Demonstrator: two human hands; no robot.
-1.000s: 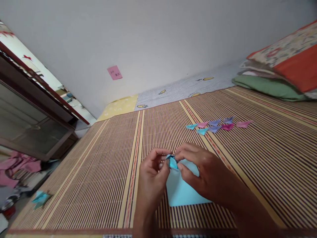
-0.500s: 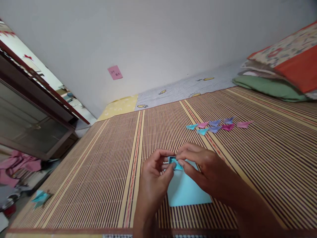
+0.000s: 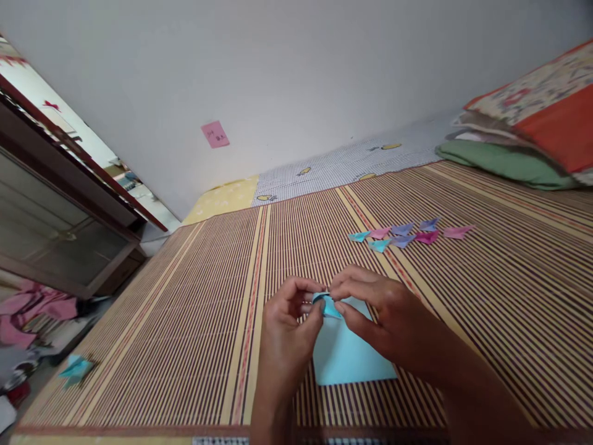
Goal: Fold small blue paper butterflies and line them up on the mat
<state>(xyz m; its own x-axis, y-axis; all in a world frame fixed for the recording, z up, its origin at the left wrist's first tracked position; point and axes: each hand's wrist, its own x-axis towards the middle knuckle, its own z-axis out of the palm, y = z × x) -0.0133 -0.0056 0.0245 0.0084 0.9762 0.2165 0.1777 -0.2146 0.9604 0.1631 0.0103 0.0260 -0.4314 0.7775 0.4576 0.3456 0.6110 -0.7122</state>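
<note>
Between my two hands is a small folded piece of light blue paper [image 3: 331, 307]. My left hand [image 3: 294, 327] pinches its left end, thumb in front and fingers behind. At the other end my right hand [image 3: 370, 306] grips it between thumb and fingertips, which hide part of the folds. Beneath the hands a flat light blue sheet of paper [image 3: 352, 358] lies on the striped mat, its upper part covered by my right hand.
Several small folded paper boats [image 3: 402, 241] in blue, pink and purple sit on the striped mat [image 3: 199, 321]. Another blue folded paper [image 3: 76, 369] lies near the left edge. Pillows [image 3: 523, 142] are stacked at the far right. A pink note [image 3: 215, 134] is on the wall.
The left side of the folded paper has changed shape under my left thumb, its near wall now bent and curved. My right hand has barely moved.
</note>
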